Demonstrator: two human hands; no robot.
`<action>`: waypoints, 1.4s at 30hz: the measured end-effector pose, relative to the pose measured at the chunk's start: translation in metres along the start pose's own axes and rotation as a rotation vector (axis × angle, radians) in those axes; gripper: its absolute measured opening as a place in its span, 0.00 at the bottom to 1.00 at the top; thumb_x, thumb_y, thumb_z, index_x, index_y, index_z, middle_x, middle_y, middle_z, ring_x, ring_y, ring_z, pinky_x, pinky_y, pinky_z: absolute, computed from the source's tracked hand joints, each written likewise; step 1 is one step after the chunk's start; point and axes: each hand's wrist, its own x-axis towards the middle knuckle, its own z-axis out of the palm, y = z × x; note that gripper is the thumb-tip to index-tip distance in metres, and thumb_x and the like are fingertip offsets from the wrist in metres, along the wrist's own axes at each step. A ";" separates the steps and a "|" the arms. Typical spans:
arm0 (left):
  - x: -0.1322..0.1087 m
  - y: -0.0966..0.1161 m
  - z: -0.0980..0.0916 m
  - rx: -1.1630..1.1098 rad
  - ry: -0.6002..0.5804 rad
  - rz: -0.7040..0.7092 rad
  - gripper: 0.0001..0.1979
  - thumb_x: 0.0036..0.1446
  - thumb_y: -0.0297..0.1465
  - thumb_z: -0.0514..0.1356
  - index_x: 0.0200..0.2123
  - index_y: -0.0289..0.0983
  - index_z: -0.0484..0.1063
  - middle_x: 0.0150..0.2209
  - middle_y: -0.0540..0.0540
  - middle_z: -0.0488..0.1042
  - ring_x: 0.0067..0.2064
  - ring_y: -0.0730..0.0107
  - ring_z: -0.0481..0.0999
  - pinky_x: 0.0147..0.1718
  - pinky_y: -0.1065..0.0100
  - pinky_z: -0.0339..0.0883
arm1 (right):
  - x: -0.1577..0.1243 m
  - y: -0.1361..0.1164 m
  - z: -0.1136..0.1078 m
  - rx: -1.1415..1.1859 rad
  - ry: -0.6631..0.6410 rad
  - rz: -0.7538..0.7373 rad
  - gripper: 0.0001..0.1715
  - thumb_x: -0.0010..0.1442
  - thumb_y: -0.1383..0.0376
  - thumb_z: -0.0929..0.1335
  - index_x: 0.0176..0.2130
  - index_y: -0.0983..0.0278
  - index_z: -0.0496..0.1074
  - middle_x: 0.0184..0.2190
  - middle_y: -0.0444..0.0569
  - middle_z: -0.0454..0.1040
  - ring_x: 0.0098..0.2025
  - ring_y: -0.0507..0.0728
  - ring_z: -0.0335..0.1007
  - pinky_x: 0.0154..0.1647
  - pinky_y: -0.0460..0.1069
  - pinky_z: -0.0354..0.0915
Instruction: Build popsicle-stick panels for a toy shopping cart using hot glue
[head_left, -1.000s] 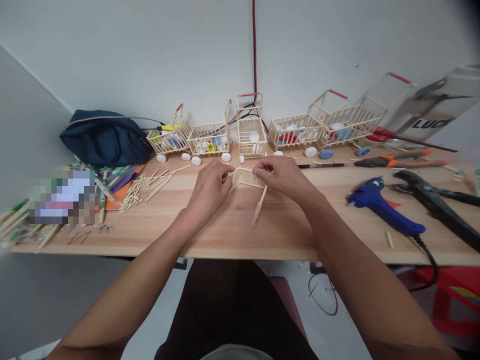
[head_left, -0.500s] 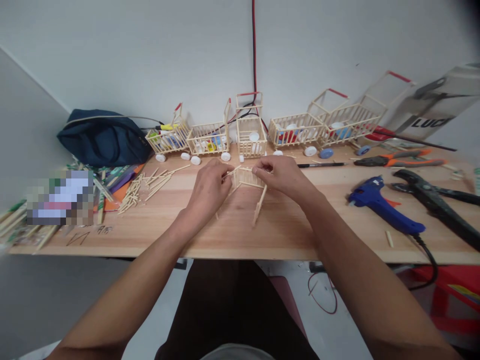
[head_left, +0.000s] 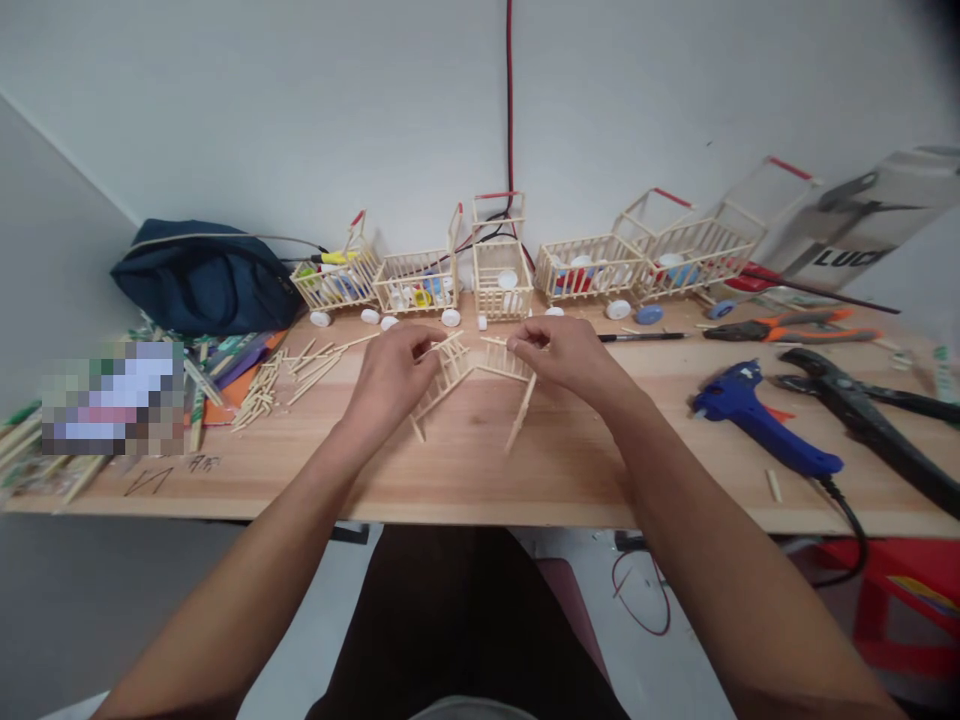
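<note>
A half-built stick frame [head_left: 471,372] of thin wooden slats stands on the wooden table [head_left: 480,470], near its middle, held up from both sides. The left hand [head_left: 390,375] pinches its left panel and the right hand [head_left: 564,352] pinches its right panel. Behind stand 5 finished stick carts [head_left: 502,268]; a blue glue gun [head_left: 757,420] lies to the right.

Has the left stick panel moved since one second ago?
Yes. The left stick panel swung outward and down, toward the table edge, away from the carts.
</note>
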 end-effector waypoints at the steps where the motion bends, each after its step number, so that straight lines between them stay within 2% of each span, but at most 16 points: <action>1: -0.001 -0.006 -0.004 -0.012 -0.006 -0.026 0.15 0.50 0.27 0.56 0.40 0.34 0.79 0.29 0.47 0.76 0.32 0.68 0.72 0.36 0.66 0.66 | 0.000 0.000 0.000 -0.001 -0.001 0.000 0.12 0.57 0.63 0.65 0.26 0.65 0.73 0.27 0.48 0.75 0.31 0.54 0.66 0.34 0.49 0.55; 7: -0.012 -0.043 -0.028 -0.115 -0.043 -0.165 0.16 0.51 0.33 0.58 0.41 0.33 0.79 0.28 0.47 0.77 0.29 0.68 0.72 0.31 0.68 0.65 | 0.000 0.003 -0.001 0.031 -0.022 -0.002 0.12 0.57 0.61 0.65 0.26 0.64 0.73 0.25 0.46 0.74 0.29 0.54 0.65 0.33 0.49 0.55; 12: -0.019 -0.055 -0.041 -0.066 -0.016 -0.203 0.16 0.51 0.32 0.59 0.41 0.33 0.80 0.29 0.46 0.78 0.28 0.68 0.72 0.29 0.69 0.64 | 0.001 0.005 0.000 0.058 -0.008 0.013 0.13 0.56 0.60 0.65 0.27 0.64 0.74 0.24 0.46 0.73 0.28 0.53 0.64 0.33 0.49 0.56; 17: -0.018 -0.037 -0.033 -0.051 -0.008 -0.106 0.15 0.52 0.29 0.58 0.41 0.34 0.79 0.30 0.46 0.77 0.31 0.68 0.72 0.35 0.66 0.67 | 0.000 0.002 0.000 0.060 -0.030 0.025 0.14 0.56 0.58 0.65 0.27 0.65 0.75 0.24 0.47 0.74 0.28 0.53 0.64 0.32 0.48 0.55; 22: -0.015 -0.003 -0.015 -0.016 -0.001 0.031 0.14 0.53 0.25 0.56 0.42 0.34 0.78 0.32 0.45 0.76 0.34 0.67 0.72 0.37 0.66 0.67 | 0.000 -0.001 -0.001 0.040 -0.024 0.012 0.15 0.56 0.59 0.65 0.27 0.65 0.75 0.24 0.47 0.75 0.28 0.53 0.64 0.31 0.48 0.55; 26: -0.010 0.015 0.000 0.019 -0.009 0.134 0.14 0.53 0.21 0.55 0.41 0.34 0.77 0.33 0.45 0.74 0.36 0.67 0.72 0.41 0.64 0.67 | 0.000 -0.001 0.000 0.037 -0.019 0.006 0.15 0.56 0.59 0.65 0.27 0.65 0.75 0.25 0.47 0.75 0.28 0.53 0.64 0.31 0.48 0.55; 31: -0.007 0.020 0.010 0.034 0.016 0.186 0.14 0.54 0.19 0.54 0.39 0.34 0.76 0.33 0.44 0.73 0.38 0.65 0.72 0.40 0.65 0.66 | 0.001 0.000 -0.001 0.035 -0.021 0.012 0.14 0.56 0.60 0.65 0.28 0.65 0.75 0.25 0.47 0.74 0.28 0.53 0.64 0.32 0.48 0.56; 42: -0.007 0.021 0.014 0.102 -0.005 0.195 0.14 0.56 0.19 0.51 0.38 0.33 0.76 0.33 0.43 0.70 0.39 0.64 0.71 0.39 0.65 0.65 | 0.000 0.000 -0.001 0.051 -0.019 0.002 0.13 0.56 0.61 0.65 0.26 0.65 0.74 0.24 0.46 0.73 0.27 0.53 0.63 0.32 0.48 0.56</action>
